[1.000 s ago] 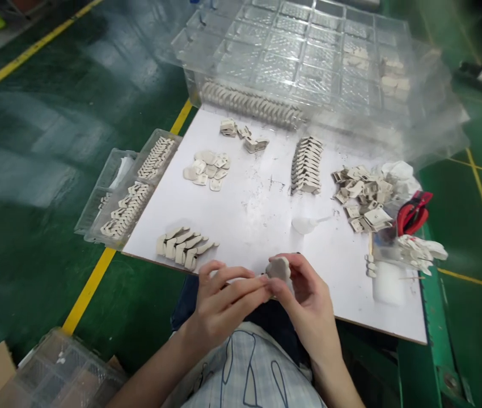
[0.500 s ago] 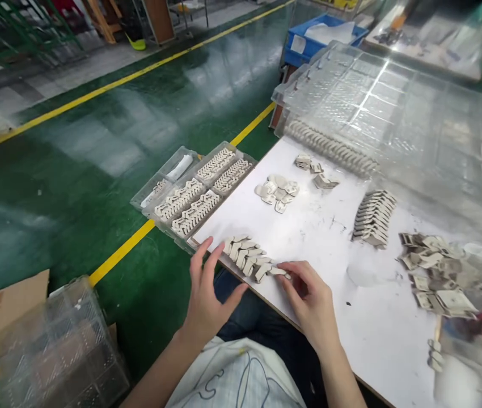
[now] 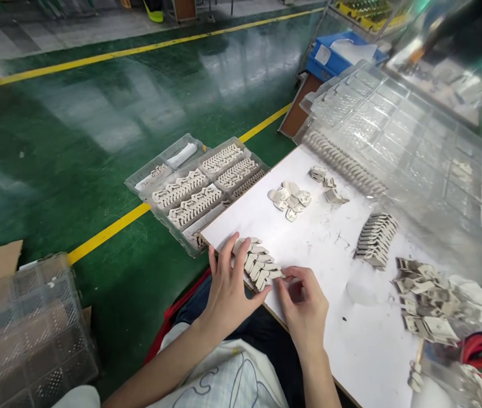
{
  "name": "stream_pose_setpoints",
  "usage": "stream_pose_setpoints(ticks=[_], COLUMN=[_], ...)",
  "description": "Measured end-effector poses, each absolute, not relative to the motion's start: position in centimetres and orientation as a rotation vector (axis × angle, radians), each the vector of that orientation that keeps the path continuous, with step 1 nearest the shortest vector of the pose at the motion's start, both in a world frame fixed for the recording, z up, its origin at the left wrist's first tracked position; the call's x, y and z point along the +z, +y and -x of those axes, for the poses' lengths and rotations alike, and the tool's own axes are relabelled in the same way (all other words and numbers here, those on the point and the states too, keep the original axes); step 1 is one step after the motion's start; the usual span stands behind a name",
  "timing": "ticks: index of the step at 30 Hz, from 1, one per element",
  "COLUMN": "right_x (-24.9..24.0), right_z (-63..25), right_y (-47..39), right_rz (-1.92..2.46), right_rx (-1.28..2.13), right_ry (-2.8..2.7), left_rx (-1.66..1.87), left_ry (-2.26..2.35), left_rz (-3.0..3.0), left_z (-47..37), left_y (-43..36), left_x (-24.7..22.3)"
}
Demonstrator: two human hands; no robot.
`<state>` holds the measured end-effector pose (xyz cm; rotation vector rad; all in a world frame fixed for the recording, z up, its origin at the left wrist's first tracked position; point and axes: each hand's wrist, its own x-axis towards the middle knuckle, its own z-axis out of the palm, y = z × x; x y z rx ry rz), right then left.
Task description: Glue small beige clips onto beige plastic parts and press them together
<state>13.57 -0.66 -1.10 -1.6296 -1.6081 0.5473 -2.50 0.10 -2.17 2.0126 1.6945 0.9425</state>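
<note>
Row of beige parts (image 3: 259,264) sits along the table (image 3: 321,300) edge, left hand (image 3: 229,290) spread open around it. Right hand (image 3: 304,297) seems to be pinching the end piece (image 3: 275,274), tho fingertips are kinda hidden.

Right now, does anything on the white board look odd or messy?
Mildly, yes. A dark speck sits alone on the white board, and faint dark smudges mark it near the middle row. At the picture's right, the heap of pieces lies jumbled, unlike the neater row by the left hand.
</note>
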Motion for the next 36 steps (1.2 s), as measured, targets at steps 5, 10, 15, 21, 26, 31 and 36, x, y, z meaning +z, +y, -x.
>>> stream_pose_setpoints(ticks=[5, 10, 15, 21, 26, 31, 36], right_x=[-1.2, -0.8, -0.7, -0.9, 0.9, 2.7, 3.4], right_z=[-13.5, -13.3, -13.6, -13.7, -14.8, -14.9, -14.7], right_y=[-1.0, -1.6, -1.9, -1.5, -4.1, -6.8, -7.7], right_rz=[1.691, 1.746, 1.645, 1.612, 1.606, 1.558, 1.568], right_rx=[0.519, 0.592, 0.433, 0.323, 0.613, 0.791, 0.719], right_ry=[-1.604, -1.525, -1.647, -1.768, -1.625, -1.43, -1.357], left_rx=[0.942, 0.939, 1.068, 1.252, 1.46, 1.395, 1.374], left_ry=[1.751, 1.743, 1.653, 1.589, 1.386, 1.11, 1.069], left_rz=[-1.975, -1.941, -1.965, -1.991, -2.016, -1.958, -1.958], left_z=[1.6, 1.4, 2.2, 3.1, 3.6, 2.9, 1.9], left_y=[-0.1, -0.1, -0.7, -2.3, -2.5, -1.9, -2.0], left_x=[-2.3, -2.6, -2.7, -2.8, -1.3, 1.1, 2.3])
